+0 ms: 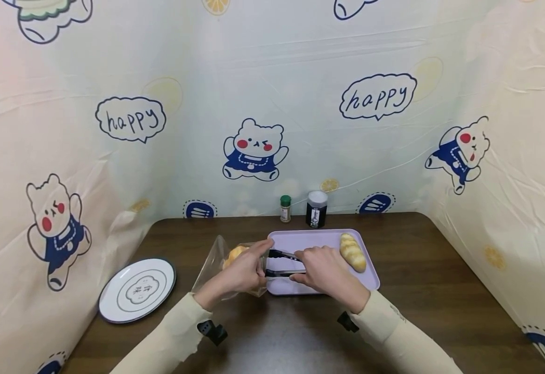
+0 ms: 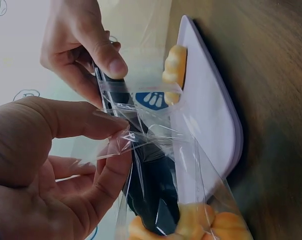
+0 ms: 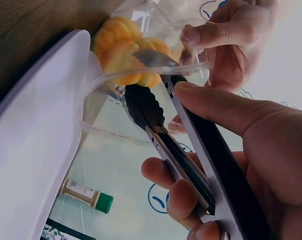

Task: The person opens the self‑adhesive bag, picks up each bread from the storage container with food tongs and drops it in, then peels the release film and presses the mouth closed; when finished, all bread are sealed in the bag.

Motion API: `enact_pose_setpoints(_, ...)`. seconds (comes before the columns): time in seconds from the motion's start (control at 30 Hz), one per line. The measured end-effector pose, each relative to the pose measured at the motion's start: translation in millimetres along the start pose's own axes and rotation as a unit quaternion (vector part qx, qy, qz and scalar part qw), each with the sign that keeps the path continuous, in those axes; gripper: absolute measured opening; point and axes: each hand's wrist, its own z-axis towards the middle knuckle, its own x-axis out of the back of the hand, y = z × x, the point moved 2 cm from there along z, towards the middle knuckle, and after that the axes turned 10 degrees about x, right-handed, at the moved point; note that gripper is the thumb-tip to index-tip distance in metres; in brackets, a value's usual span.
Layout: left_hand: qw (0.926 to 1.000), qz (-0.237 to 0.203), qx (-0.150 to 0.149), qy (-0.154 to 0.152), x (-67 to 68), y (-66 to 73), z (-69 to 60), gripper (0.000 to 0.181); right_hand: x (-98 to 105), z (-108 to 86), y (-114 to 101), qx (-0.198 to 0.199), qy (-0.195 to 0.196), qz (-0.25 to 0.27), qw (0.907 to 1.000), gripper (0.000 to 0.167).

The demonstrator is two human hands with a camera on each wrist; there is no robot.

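My left hand (image 1: pixel 244 271) pinches the edge of a clear plastic bag (image 2: pixel 210 172) between thumb and fingers. Inside the bag lies a lobed, golden-yellow bread roll (image 3: pixel 118 47). In the right wrist view, my right hand (image 3: pixel 275 130) grips a pair of tongs (image 3: pixel 210 145) with black scalloped tips. The tongs reach through the bag's mouth, their tips spread and close to the roll; whether they touch it I cannot tell. A second, paler twisted bread roll (image 1: pixel 353 253) rests at the right side of the lilac tray (image 1: pixel 305 239).
A white plate with a dark rim (image 1: pixel 110 305) lies at the table's left. Behind the tray stand a small green-capped spice bottle (image 1: pixel 285 210) and a black jar with a white lid (image 1: pixel 316 212). A printed cloth (image 1: pixel 183 156) hangs around the brown table (image 1: pixel 422 291).
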Motion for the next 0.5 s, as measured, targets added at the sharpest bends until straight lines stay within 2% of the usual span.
enact_pose_setpoints(0.23, 0.9984, 0.030, -0.025, 0.042, 2.7, -1.9, -0.4, 0.096, 0.9, -0.6, -1.7, 0.002, -0.005, 0.011, 0.9999, 0.048)
enact_pose_setpoints(0.5, 0.9993, 0.011, -0.027, 0.025, 2.8, -2.3, -1.8, 0.094, 1.1, 2.1, -1.6, 0.003, -0.003, 0.009, 0.9999, 0.046)
